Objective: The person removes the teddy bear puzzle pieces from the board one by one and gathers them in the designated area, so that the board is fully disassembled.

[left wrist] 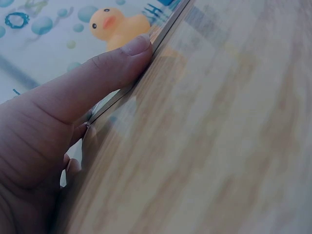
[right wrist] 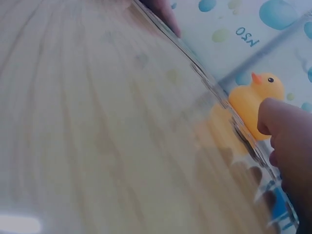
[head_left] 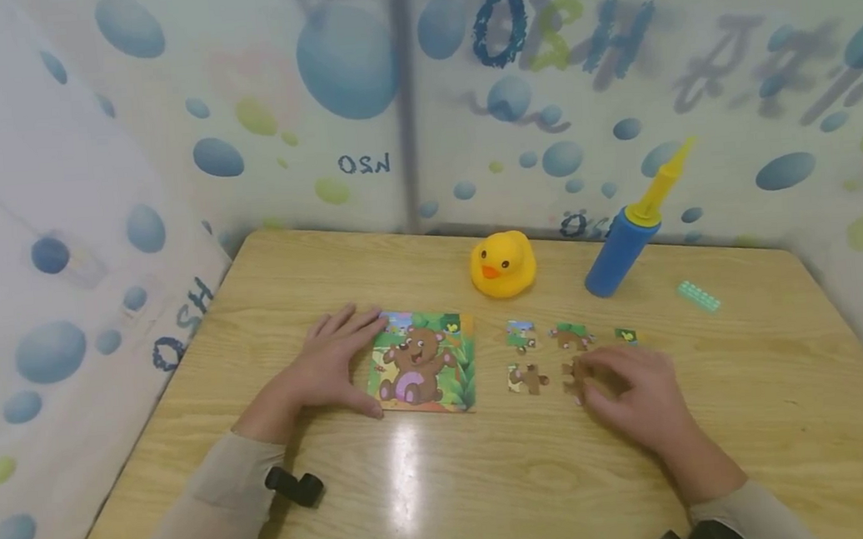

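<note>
Bubble-patterned screens enclose a wooden table [head_left: 447, 485]. A bear puzzle board [head_left: 423, 362] is steadied at its left edge by the left hand [head_left: 329, 364], fingers flat, thumb along the edge. Loose puzzle pieces [head_left: 527, 377] lie just right; one is covered by the right hand [head_left: 631, 393], its grasp hidden. Behind stand a rubber duck [head_left: 503, 264] and a blue pump [head_left: 620, 248]. No containers are seen.

The table [head_left: 536, 479] is pale wood with a darker streaked grain. The puzzle board [head_left: 425, 362] shows a brown bear with a purple belly among green leaves, on a yellow and blue ground. The loose puzzle pieces [head_left: 527, 377] carry scraps of brown, green and blue; their pictures are too small to make out. The duck [head_left: 502, 264] is yellow with an orange beak. The pump [head_left: 621, 248] is blue with a yellow top. The small block [head_left: 699, 295] is mint green. The wall sheet [head_left: 256, 131] is white with blue and lime bubbles and dark blue letters. Both sleeves [head_left: 229, 492] are beige.
</note>
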The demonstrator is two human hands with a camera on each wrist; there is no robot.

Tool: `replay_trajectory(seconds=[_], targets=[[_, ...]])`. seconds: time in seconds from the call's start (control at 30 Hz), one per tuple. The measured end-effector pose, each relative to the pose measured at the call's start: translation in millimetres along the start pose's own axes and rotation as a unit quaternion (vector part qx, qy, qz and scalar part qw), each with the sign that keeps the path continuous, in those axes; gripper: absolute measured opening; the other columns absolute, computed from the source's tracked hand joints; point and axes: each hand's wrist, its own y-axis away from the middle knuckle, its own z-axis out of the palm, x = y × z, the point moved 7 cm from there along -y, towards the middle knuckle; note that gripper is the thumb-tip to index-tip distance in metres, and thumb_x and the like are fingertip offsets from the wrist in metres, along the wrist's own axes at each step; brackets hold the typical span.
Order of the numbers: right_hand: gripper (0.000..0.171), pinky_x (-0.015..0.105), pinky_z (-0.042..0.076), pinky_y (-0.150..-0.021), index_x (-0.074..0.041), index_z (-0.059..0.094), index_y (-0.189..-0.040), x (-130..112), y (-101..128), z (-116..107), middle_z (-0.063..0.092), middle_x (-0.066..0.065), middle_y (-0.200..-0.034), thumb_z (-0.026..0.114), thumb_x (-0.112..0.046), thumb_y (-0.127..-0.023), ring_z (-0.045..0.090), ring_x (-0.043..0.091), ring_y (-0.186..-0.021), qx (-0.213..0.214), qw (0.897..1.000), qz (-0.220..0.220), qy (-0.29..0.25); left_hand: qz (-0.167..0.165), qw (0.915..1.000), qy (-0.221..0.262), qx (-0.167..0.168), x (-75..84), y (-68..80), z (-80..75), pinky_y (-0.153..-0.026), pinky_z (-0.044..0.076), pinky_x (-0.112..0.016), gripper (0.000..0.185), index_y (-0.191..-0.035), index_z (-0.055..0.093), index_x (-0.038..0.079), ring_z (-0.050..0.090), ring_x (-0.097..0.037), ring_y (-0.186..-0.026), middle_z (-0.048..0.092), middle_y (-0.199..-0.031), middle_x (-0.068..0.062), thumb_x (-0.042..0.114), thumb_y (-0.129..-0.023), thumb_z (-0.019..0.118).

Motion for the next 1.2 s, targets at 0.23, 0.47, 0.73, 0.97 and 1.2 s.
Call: replay_trajectory(seconds=[0.23, 0.47, 0.73, 0.97, 1.2], targets=[[0.021, 0.041, 0.048, -0.074, -0.009, 0.081, -0.095, -11.7, -12.0, 16.8, 0.075, 0.001, -0.084, 0.074, -0.019, -0.079, 0.063, 0.021, -0.079, 0.001, 0.998, 0.015, 0.058, -0.002, 1.0000, -0.005, -0.003, -2.4, -0.7, 1.4, -0.126, 0.000, -0.068, 0.144, -0.170, 0.032, 0.016, 0.007, -0.045, -0.162, 0.022, -0.177, -0.007, 0.077, -0.055, 0.093], [0.023, 0.048, 0.051, -0.082, -0.007, 0.082, -0.094, -34.4, -27.1, 39.6, 0.079, 0.006, -0.092, 0.071, -0.022, -0.081, 0.071, 0.030, -0.086, 0.030, 0.996, 0.010, 0.086, -0.005, 1.0000, -0.001, -0.004, -1.1, 0.3, -0.3, -0.126, -0.001, -0.068, 0.143, -0.170, 0.032, 0.016, 0.007, -0.045, -0.162, 0.023, -0.177, -0.008, 0.075, -0.056, 0.094], [0.017, 0.054, 0.045, -0.093, -0.015, 0.081, -0.095, -59.7, -41.6, 77.5, 0.077, 0.000, -0.097, 0.071, -0.024, -0.084, 0.063, 0.027, -0.093, -0.031, 0.996, 0.008, 0.080, -0.004, 1.0000, 0.002, -0.004, 1.9, 0.4, -1.4, -0.126, -0.001, -0.068, 0.142, -0.170, 0.032, 0.015, 0.007, -0.045, -0.162, 0.023, -0.177, -0.009, 0.072, -0.056, 0.095], [0.024, 0.050, 0.046, -0.097, -0.016, 0.081, -0.107, -72.8, -52.9, 100.9, 0.077, -0.001, -0.111, 0.071, -0.027, -0.089, 0.063, 0.027, -0.108, -0.085, 0.994, 0.019, 0.070, 0.002, 1.0000, -0.001, 0.002, 1.4, -1.5, -0.4, -0.125, 0.001, -0.070, 0.141, -0.169, 0.034, 0.014, 0.009, -0.046, -0.161, 0.025, -0.176, -0.010, 0.073, -0.056, 0.094], [0.032, 0.049, 0.044, -0.102, -0.018, 0.080, -0.119, -81.9, -63.0, 121.8, 0.075, -0.001, -0.122, 0.072, -0.031, -0.090, 0.060, 0.025, -0.119, -0.128, 0.988, 0.037, 0.074, -0.003, 1.0000, 0.001, -0.001, -1.2, -0.3, 0.4, -0.126, -0.001, -0.068, 0.142, -0.170, 0.032, 0.016, 0.007, -0.044, -0.162, 0.023, -0.177, -0.007, 0.075, -0.055, 0.094]])
